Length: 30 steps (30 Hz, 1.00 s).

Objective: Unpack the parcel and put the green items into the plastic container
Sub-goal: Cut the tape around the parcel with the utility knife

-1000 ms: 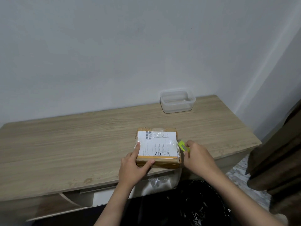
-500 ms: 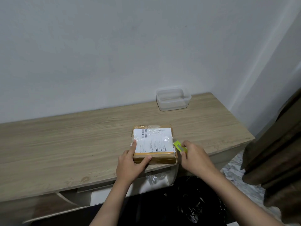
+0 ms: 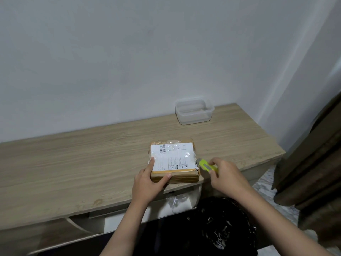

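While the parcel [image 3: 174, 161] lies flat near the front edge of the wooden table [image 3: 73, 163], the left hand [image 3: 147, 183] grips its near left corner, forefinger on the white label, thumb against the front side. The right hand [image 3: 227, 177] is curled round a yellow-green cutter [image 3: 206, 166], its tip at the parcel's right side. Well behind, by the wall, stands the clear plastic container [image 3: 193, 112]; nothing shows inside it.
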Motion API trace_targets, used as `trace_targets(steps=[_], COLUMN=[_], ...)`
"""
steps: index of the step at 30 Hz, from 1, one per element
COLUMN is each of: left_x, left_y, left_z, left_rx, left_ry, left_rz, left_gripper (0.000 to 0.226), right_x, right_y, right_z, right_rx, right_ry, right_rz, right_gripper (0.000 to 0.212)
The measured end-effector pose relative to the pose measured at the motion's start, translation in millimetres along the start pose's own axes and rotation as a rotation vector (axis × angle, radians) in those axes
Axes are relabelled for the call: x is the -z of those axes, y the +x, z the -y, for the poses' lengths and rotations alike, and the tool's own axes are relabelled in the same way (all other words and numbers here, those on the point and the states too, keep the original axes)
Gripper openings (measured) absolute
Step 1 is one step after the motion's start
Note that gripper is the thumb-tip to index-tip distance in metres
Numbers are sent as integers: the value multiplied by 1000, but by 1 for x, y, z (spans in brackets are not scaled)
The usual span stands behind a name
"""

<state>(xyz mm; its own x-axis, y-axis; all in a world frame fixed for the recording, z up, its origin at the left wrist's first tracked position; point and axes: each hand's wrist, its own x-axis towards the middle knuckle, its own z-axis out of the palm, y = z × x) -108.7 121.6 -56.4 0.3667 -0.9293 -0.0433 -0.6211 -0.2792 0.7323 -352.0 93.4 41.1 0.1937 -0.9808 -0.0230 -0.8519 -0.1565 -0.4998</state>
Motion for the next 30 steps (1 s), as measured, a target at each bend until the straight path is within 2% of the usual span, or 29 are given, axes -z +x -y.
trace_targets(steps=[4,16,25,30], left_x=[0,-1,-2,-1], left_y=[-1,-3,-3,-2], left_z=[0,-1,0,2], left_rx=[-5,-26,-22,-25], left_ry=[-12,8,-9,-29], left_rz=[12,-13,-24,-18], left_gripper=[98,90,98,95], right_x=[2,-4,-8,-7], right_y=[6,10,3,9], right_z=[1,13,9,8], right_rx=[-6,-52,-63,-84], right_ry=[11,12,0,42], right_rz=[-62,18,26,-51], right_gripper=[25,19,19,25])
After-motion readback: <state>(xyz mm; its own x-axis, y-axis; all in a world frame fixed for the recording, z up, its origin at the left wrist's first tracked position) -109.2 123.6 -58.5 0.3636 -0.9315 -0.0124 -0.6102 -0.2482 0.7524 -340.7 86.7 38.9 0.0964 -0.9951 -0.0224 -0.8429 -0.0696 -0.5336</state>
